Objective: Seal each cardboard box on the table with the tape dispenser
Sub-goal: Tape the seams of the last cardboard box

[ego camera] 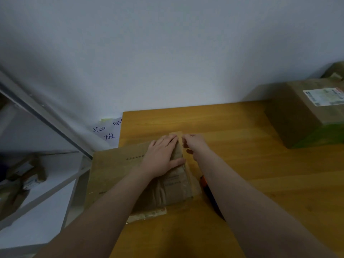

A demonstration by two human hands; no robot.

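A flat brown cardboard box [115, 170] lies at the left edge of the wooden table [232, 131], partly overhanging it. My left hand [162, 157] presses flat on the box top near its right edge, fingers straight, thumb out. My right hand [195, 144] is just to the right, fingers curled at the far right corner of the box, where a strip of tape [176, 134] sticks up; whether it pinches the tape is unclear. An orange and black tool [208, 190], probably the tape dispenser, lies on the table under my right forearm, mostly hidden.
A bigger brown box [297, 116] with a white shipping label stands at the table's far right, on something green. A white wall is behind. White shelves [37, 183] with clutter stand to the left. A handwritten paper sign [108, 133] hangs beside the table.
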